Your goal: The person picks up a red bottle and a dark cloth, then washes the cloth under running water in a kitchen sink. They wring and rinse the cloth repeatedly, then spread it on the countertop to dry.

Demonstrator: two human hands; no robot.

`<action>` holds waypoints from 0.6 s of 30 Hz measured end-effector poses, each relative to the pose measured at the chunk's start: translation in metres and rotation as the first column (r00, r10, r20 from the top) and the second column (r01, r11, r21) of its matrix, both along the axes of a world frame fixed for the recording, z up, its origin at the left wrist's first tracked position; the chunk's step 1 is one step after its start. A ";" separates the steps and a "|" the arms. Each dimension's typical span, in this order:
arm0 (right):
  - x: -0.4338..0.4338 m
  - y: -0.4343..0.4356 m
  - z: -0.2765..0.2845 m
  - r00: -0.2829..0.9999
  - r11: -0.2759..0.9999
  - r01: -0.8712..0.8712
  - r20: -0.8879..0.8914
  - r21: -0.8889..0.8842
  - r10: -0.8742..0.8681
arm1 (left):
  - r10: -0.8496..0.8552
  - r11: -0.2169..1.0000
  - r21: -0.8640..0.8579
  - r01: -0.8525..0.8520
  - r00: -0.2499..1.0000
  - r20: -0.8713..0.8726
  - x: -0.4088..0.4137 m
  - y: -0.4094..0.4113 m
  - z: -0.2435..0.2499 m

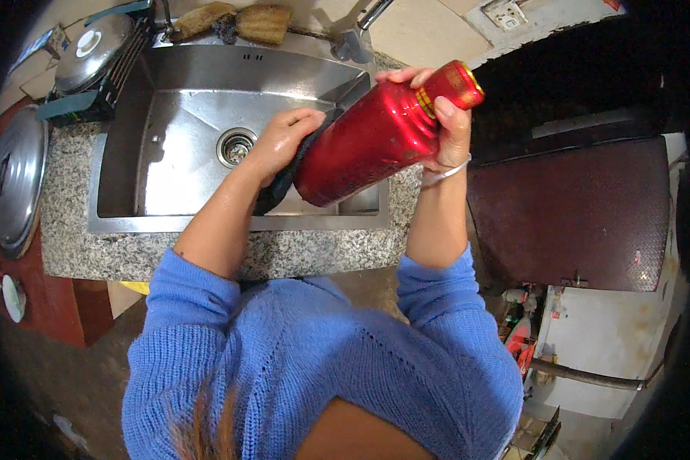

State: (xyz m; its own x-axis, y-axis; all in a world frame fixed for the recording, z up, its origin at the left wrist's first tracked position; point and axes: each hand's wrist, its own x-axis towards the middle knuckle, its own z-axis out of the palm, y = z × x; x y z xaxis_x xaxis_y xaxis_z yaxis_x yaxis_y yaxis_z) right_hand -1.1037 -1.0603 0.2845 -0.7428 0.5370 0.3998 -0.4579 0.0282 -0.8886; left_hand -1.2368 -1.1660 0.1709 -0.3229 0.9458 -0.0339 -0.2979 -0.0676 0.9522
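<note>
My right hand [451,126] grips the shoulder and neck of a shiny red thermos flask [368,144], tilted over the right part of a stainless steel sink [178,172]. Its neck points up and to the right, and water drops show on its side. My left hand [287,138] holds a dark cloth [282,184] against the base end of the flask. The palm side of the left hand and part of the cloth are hidden. The drain [236,147] lies to the left of the flask.
Around the sink runs a speckled granite counter [333,253]. A faucet [351,46] and brown scrubbing pads [263,24] are at the back. On the left, a dish rack [77,106] holds a metal lid [95,52]; a larger lid [17,178] stands beside the counter.
</note>
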 end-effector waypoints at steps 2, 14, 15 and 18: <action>-0.002 0.006 -0.008 1.000 0.999 -0.026 0.014 -0.029 0.026 | -0.057 0.997 0.057 0.050 0.990 0.130 -0.009 -0.001 -0.018; -0.011 0.022 0.001 0.968 0.965 0.250 0.033 -0.078 -0.248 | -0.162 0.981 0.184 0.057 0.761 0.629 0.008 -0.038 0.012; -0.012 0.023 -0.004 0.918 0.915 0.394 0.090 -0.089 -0.386 | -0.049 0.983 0.175 -0.053 0.848 0.528 0.009 -0.037 0.016; -0.011 -0.018 -0.033 0.898 0.861 0.434 0.049 -0.264 -0.437 | 0.283 0.911 0.229 -0.343 0.924 0.258 0.016 -0.032 0.035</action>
